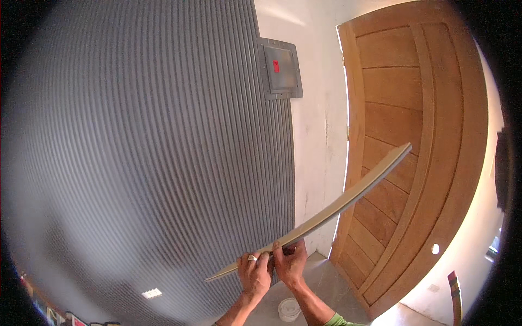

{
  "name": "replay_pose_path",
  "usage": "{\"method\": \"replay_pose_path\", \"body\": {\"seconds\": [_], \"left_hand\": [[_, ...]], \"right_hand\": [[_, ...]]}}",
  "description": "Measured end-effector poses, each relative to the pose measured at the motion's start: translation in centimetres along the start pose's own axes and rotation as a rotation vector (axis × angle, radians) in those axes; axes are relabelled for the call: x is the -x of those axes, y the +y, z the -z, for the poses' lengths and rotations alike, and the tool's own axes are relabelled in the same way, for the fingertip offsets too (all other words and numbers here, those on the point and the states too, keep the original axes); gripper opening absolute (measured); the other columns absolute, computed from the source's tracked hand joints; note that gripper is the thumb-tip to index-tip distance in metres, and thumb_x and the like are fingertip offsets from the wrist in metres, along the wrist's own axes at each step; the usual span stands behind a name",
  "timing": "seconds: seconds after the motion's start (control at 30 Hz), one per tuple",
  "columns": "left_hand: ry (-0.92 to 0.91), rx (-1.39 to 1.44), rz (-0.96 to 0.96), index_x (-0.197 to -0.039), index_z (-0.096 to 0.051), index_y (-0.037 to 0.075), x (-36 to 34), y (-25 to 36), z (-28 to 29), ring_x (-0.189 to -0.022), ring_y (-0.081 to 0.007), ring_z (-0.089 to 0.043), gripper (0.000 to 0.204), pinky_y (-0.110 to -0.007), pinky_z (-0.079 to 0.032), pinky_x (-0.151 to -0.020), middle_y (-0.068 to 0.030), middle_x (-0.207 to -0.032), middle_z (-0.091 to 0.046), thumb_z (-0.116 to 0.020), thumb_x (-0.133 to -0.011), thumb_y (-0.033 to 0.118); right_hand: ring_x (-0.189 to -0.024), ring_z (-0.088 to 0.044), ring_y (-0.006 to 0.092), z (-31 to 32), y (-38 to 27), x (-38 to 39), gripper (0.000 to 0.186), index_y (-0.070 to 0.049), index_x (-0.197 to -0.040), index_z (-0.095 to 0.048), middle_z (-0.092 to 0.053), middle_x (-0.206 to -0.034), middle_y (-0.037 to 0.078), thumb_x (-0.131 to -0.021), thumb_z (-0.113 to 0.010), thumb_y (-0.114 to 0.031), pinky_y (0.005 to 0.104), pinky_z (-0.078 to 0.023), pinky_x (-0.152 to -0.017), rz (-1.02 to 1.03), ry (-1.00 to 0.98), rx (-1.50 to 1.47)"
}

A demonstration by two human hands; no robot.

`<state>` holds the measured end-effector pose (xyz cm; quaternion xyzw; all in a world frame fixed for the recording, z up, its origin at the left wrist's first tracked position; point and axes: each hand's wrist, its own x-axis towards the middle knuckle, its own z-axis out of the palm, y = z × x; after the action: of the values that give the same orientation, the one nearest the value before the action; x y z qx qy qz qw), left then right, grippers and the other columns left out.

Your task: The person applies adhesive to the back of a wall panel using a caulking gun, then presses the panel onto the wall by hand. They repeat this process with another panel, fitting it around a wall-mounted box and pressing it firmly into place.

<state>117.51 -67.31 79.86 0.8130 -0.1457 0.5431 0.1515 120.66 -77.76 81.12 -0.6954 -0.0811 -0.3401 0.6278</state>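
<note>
A long, narrow pale strip with a grey edge point(348, 198) runs diagonally in front of me, from low at the centre up to the right across the wooden door. My left hand point(254, 274), with a ring on one finger, is closed on the strip toward its lower left end. Just to its right, my right hand point(290, 263) also grips the strip, thumb on its face. Behind both hands is a wall panel of grey vertical ribs point(152, 136).
A grey framed box with a red label point(288, 73) sits on the wall. A wooden door point(391, 87) stands right. A white socket plate point(152, 293) is low left. A white bucket point(289, 309) sits on the floor point(326, 288). An upright piece point(455, 296) stands lower right.
</note>
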Motion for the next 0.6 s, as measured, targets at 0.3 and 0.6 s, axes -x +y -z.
{"method": "replay_pose_path", "body": {"seconds": [0.3,0.6], "left_hand": [[0.116,-0.097,0.106,-0.095,-0.067,0.008,0.6,0.6,0.5,-0.087,-0.0246,-0.056,0.037,-0.040,-0.042,-0.075,-0.0067,-0.091,-0.061,-0.084,-0.070,0.029],[0.030,-0.464,0.607,-0.094,-0.068,0.007,12.8,-1.1,10.1,-0.068,-0.0142,-0.049,0.030,-0.032,-0.039,-0.064,0.0000,-0.072,-0.056,-0.084,-0.071,0.017]], "right_hand": [[-0.073,-0.057,0.0152,2.3,2.9,-7.8,0.033,0.003,-0.103,-0.051,-0.061,-0.083,0.011,-0.084,-0.067,-0.018,0.0309,-0.050,-0.066,0.233,-0.013,-0.149],[-0.075,-0.062,0.0115,4.6,-1.1,-13.2,0.022,0.002,-0.093,-0.061,-0.065,-0.079,0.007,-0.085,-0.068,-0.017,0.0290,-0.054,-0.062,0.392,-0.080,-0.272]]}}
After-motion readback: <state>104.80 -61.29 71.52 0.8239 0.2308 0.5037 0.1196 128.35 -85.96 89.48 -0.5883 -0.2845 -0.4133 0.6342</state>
